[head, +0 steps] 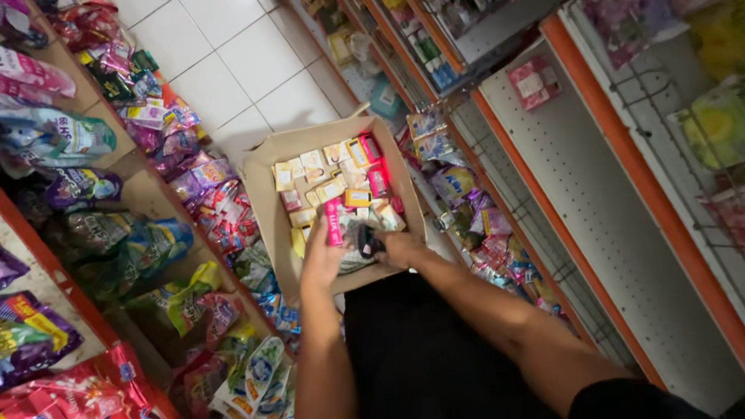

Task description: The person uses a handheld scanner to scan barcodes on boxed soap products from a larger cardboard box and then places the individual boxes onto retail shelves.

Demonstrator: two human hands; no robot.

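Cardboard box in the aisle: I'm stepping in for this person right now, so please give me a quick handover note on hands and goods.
Left hand rests in the box, beside a pink packet.
Right hand grips a dark item at the box's near edge.
Small yellow, cream and pink packets fill the box.
Right shelf is mostly bare, with one pink pack; left shelves are full of bags.
Box not yet emptied.

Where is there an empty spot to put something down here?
The white tiled floor beyond the cardboard box is bare, and so is the white pegboard shelf on the right. The box is crowded with small packets, where both hands reach in. The left shelves are packed with bags.
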